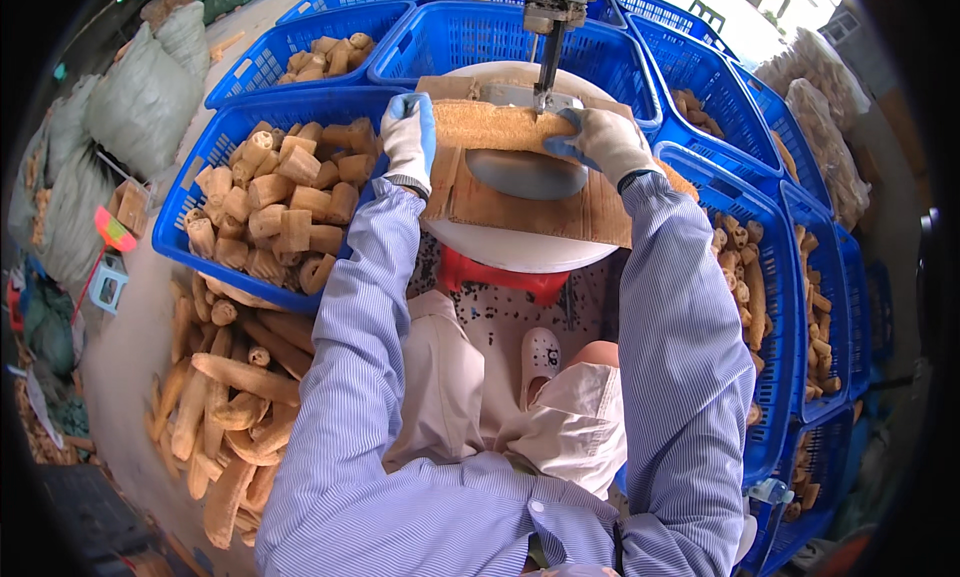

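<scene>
A long tan dried loofah (485, 127) lies crosswise below the foot of a sewing-type machine (545, 72). My left hand (408, 140), in a white and blue work glove, is closed around its left end. My right hand (608, 143), gloved alike, grips it just right of the machine foot, with thumb and fingers on the loofah. An orange-tan end (678, 180) shows beyond my right wrist; my hand hides whether it belongs to the same piece. Beneath are an oval metal plate (528, 175) and brown cardboard (500, 209) on a round white top (455, 239).
At left, a blue basket (225, 282) holds short cut loofah pieces (270, 192), with whole loofahs (230, 377) heaped below it. More blue baskets (735, 147) ring the back and right side. A red stool (500, 277) stands beneath the white top. White sacks (150, 107) lie far left.
</scene>
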A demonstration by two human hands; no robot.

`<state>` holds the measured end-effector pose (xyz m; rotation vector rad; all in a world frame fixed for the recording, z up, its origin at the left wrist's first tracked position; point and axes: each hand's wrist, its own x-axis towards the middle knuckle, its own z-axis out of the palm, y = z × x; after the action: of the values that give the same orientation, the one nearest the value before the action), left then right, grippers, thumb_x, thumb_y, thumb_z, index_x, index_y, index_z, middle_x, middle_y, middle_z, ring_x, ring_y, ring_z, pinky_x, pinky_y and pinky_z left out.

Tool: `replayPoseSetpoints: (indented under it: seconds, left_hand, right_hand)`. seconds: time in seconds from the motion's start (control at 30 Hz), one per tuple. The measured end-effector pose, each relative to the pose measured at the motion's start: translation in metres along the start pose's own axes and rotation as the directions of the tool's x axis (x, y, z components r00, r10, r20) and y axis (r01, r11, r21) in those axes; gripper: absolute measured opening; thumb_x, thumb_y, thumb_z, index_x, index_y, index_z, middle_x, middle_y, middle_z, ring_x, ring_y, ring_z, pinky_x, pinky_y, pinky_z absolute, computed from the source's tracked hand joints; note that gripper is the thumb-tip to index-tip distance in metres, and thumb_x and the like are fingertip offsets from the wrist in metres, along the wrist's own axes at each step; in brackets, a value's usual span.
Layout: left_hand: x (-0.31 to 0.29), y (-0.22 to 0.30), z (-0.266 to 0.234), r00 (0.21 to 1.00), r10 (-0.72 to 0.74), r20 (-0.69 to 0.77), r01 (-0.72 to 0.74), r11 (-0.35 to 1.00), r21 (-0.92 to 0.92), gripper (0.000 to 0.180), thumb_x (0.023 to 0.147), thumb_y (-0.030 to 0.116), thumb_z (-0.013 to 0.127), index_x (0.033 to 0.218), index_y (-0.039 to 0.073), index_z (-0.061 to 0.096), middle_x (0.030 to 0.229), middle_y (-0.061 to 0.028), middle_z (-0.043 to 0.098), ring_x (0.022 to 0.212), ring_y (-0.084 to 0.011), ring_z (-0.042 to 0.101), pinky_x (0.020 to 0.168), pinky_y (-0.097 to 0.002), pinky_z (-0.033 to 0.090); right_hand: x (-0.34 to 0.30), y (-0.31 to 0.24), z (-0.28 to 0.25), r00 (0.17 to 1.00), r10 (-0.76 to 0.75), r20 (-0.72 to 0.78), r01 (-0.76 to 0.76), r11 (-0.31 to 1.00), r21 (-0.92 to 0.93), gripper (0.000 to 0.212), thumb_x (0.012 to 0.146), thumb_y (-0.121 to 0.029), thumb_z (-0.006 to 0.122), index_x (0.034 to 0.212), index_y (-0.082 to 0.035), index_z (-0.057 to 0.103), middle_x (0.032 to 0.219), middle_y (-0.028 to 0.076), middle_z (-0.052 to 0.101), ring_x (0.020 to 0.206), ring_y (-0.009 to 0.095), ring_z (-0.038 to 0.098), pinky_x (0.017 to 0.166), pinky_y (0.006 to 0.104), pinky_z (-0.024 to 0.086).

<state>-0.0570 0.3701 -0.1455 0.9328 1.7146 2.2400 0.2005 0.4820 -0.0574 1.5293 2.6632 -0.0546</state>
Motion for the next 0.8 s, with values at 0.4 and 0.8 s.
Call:
replayPoseSetpoints:
  seconds: [0.4,0.8]
  left_hand:
    - [0.003,0.052,-0.054,0.825,-0.174,0.538,0.234,0.971,-0.045,0.037,0.098,0.021,0.062,0.13,0.002,0.06,0.111,-0.0159,0.071,0.096,-0.0231,0.069,0.09,-0.0348,0.056]
    - [-0.073,0.132,-0.068,0.614,-0.293,0.733,0.173,0.956,0.237,0.048,0.092,0.026,0.072,0.131,0.0,0.06,0.114,-0.0062,0.068,0.104,-0.0121,0.062,0.093,-0.0256,0.048]
  right_hand:
    - [-0.021,0.032,-0.003,0.971,-0.227,0.071,0.22,0.97,0.101,0.069,0.077,-0.059,0.08,0.127,-0.012,0.07,0.109,0.016,0.074,0.1,0.029,0.071,0.092,0.0372,0.053]
    - [-0.082,0.033,-0.023,0.955,-0.289,0.07,0.24,0.888,0.392,0.082,0.072,-0.047,0.088,0.142,-0.019,0.056,0.123,0.011,0.071,0.115,0.028,0.066,0.102,0.0372,0.051]
